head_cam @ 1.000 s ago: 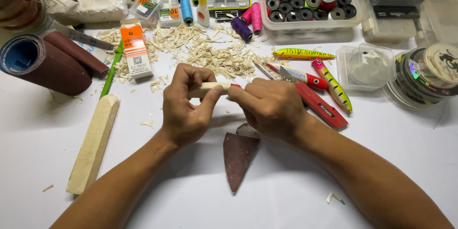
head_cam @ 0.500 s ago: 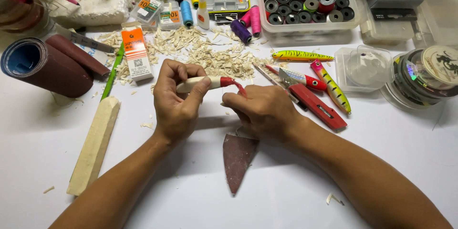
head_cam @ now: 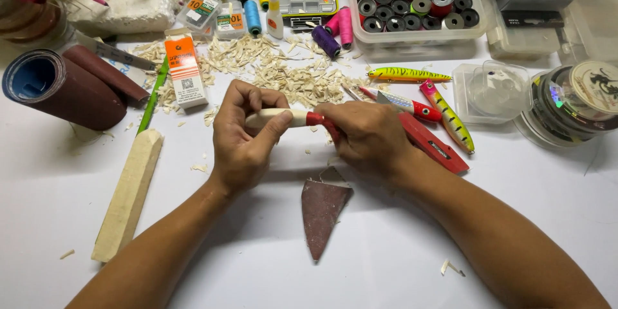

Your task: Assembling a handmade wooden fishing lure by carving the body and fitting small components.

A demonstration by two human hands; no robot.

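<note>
The left hand [head_cam: 241,138] pinches a wooden lure blank [head_cam: 278,117] between thumb and curled fingers, closed firmly round its pale end. The blank lies just above the middle of the desk [head_cam: 51,199], its long axis running nearly level from 9 o'clock to 3 o'clock, tilted a little down toward the right.

The right hand [head_cam: 368,136] sits at the blank's 3 o'clock end. Its fingers are closed on a red-handled tool [head_cam: 320,120], probably a knife, though the blade is hidden by the hand and I cannot tell its edge. The red part touches the blank's right end. Both hands are on the work; the left carries the blank, the right meets it from the right.

At 6 o'clock from the hands a pointed scrap of sandpaper [head_cam: 322,209] lies flat, just beside the right wrist. At 9 o'clock a squared wood stick [head_cam: 129,193] lies apart, its length running toward 7 o'clock. At 12 o'clock is a heap of shavings [head_cam: 283,71]. At 3 o'clock, painted lures [head_cam: 444,112] and a red cutter [head_cam: 434,148] lie near the right hand.
</note>
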